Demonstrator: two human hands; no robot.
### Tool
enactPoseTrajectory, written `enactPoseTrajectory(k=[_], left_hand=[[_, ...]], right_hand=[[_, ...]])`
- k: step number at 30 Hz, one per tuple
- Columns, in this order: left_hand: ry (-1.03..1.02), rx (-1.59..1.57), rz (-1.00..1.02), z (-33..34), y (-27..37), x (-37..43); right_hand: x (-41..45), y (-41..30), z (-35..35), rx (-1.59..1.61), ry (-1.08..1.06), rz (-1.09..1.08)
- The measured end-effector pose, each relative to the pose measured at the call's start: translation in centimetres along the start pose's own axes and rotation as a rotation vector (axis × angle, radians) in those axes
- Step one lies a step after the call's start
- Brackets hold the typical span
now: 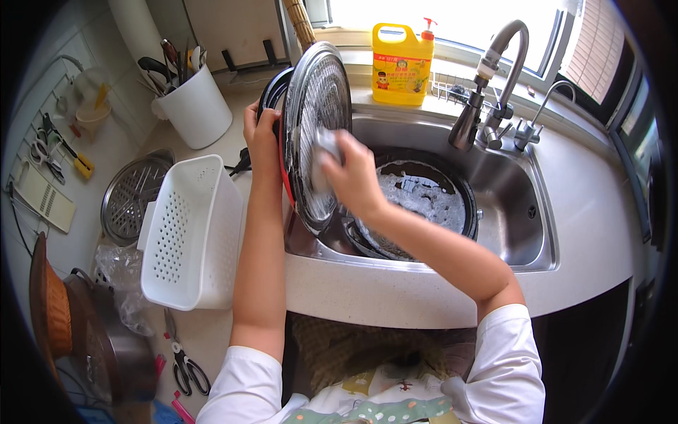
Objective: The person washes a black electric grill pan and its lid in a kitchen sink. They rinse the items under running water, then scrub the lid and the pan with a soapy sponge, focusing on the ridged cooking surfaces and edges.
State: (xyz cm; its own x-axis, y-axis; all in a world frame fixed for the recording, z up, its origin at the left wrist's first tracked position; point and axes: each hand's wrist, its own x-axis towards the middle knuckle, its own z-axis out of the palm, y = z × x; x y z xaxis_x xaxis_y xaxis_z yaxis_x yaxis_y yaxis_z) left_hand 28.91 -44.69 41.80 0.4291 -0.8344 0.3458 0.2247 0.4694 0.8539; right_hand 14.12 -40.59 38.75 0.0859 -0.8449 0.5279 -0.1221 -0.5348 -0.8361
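My left hand (263,130) grips the dark rim at the back of a round pan-like appliance part (323,90) with a red edge. It stands tilted nearly upright at the sink's left side, its ridged metal face streaked with suds. Against that face my right hand (352,164) presses a greyish scrubbing pad (328,151), blurred. Below and to the right, a round dark pan (469,206) with foamy water lies in the stainless steel sink (529,212). A yellow jug of dish soap (401,69) with a red pump stands behind the sink.
A pull-down faucet (466,124) and a thin tap (527,132) rise behind the sink. On the left counter are a white perforated basket (217,238), a white utensil holder (198,108), a perforated steamer plate (135,199), a plastic bag (124,275) and scissors (183,360).
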Motion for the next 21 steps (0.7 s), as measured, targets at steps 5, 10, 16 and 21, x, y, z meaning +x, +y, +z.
enactPoseTrajectory(k=[5,10,16,21], left_hand=[[-0.001,-0.002,0.009,-0.2,0.1,0.2],[-0.019,0.021,-0.021,0.4,-0.1,0.1],[0.006,-0.013,-0.024,0.0,0.1,-0.1],[0.007,-0.023,-0.017,-0.1,0.3,-0.2]], right_hand=[[5.0,-1.9,1.3,0.136,0.203,0.081],[0.7,4.5,0.9,-0.006,0.146,0.317],[9.5,-2.6,1.3,0.406,0.193,0.345],[1.6,6.7,2.5,0.074,0.212,0.372]])
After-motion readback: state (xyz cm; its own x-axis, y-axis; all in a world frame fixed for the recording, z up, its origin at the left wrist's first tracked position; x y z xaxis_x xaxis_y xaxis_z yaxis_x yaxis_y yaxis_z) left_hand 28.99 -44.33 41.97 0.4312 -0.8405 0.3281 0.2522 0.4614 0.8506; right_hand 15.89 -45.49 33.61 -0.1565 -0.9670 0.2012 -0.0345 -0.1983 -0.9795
